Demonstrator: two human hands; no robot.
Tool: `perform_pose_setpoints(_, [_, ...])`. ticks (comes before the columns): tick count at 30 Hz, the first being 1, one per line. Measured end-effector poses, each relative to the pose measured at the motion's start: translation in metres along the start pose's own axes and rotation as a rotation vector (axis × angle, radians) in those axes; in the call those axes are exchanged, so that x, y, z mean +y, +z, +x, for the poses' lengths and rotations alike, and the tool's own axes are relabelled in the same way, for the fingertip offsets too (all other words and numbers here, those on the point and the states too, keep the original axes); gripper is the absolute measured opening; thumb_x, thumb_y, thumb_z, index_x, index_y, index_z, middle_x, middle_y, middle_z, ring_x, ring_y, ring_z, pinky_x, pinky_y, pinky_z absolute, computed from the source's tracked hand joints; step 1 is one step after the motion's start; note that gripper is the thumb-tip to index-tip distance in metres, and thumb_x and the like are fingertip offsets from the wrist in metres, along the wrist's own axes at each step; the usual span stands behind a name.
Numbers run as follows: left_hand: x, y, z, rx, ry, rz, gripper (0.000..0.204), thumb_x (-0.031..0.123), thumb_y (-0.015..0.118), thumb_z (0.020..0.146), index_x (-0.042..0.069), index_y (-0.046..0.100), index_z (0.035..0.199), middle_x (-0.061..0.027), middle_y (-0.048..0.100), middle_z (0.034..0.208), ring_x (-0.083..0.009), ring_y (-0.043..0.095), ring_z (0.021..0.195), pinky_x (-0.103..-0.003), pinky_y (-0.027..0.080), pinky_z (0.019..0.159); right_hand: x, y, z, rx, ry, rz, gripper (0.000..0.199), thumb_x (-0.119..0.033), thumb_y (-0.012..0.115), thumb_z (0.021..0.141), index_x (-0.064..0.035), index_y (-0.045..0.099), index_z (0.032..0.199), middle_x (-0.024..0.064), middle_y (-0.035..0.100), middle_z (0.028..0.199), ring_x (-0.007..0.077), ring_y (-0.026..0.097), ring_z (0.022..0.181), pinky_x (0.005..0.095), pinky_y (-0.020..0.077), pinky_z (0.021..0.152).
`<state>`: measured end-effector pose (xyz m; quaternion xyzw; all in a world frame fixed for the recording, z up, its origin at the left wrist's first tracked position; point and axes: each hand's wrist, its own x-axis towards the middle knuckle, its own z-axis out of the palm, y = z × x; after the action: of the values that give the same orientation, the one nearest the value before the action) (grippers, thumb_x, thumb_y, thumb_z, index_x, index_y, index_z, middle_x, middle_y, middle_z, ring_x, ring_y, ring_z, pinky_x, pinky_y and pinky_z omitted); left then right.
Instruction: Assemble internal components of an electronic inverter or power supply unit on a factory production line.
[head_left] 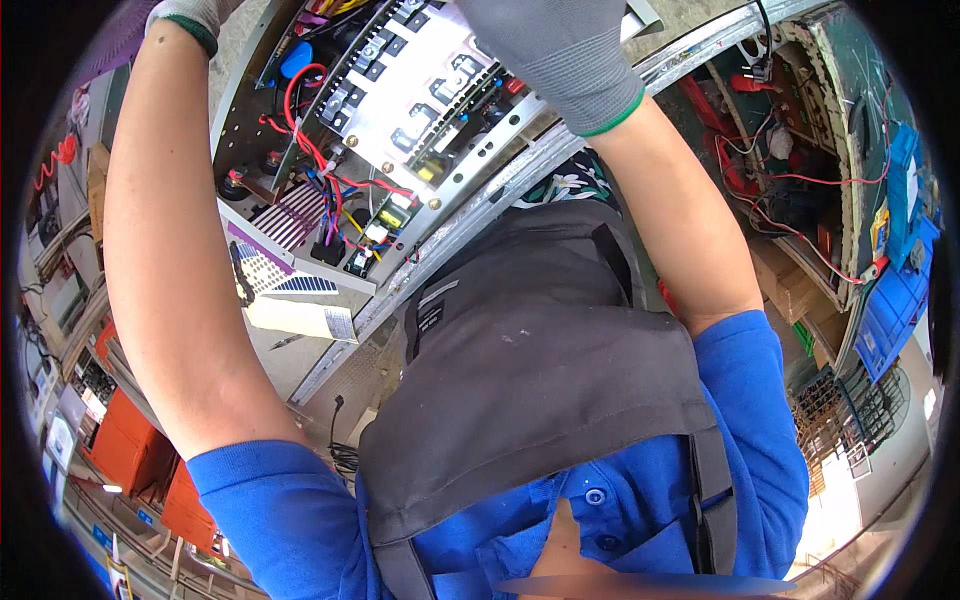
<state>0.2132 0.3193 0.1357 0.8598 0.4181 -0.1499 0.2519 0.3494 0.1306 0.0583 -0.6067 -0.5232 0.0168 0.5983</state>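
Observation:
On the workbench before me stands an open metal case [520,128] packed with electronics. Inside is a white board [385,110] carrying rows of black components, with red wires [312,160] looping along its left side. My right hand [560,60], in a grey glove with a green cuff, is over the case's upper right part, its fingers beyond the upper edge of the view. My left hand [193,18], gloved too, reaches past the left side of the case; only its wrist end shows. What either hand holds or touches is out of sight.
A sheet of paper [300,318] and a pen [286,342] lie at the bench's near left. Right of me are a green cabinet [845,60] with wires and a blue bin [900,300]. Orange boxes [130,440] stand at left; a black cable [342,455] hangs below.

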Motion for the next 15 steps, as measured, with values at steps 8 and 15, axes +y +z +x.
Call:
perform_pose_setpoints(8, [-0.021, 0.019, -0.020, 0.239, 0.167, -0.293, 0.057, 0.045, 0.078, 0.088, -0.001, 0.071, 0.120, -0.0147, 0.075, 0.101, -0.0180, 0.066, 0.091, -0.034, 0.052, 0.085, -0.003, -0.009, 0.003, -0.105, 0.300, 0.288, 0.031, -0.020, 0.079, 0.084, -0.0039, 0.053, 0.088, 0.0053, 0.057, 0.076, 0.0110, 0.058, 0.072, 0.0309, 0.0497, 0.063])
perform_pose_setpoints(15, [-0.084, 0.081, -0.171, 1.131, 0.011, -0.228, 0.033, 0.022, 0.069, 0.097, 0.000, 0.069, 0.123, -0.0128, 0.072, 0.113, -0.0157, 0.068, 0.103, -0.031, 0.052, 0.093, -0.070, -0.071, 0.002, -0.407, 0.602, 0.484, 0.031, -0.020, 0.076, 0.085, -0.0066, 0.052, 0.097, 0.0050, 0.054, 0.098, 0.0132, 0.056, 0.085, 0.0304, 0.0492, 0.080])
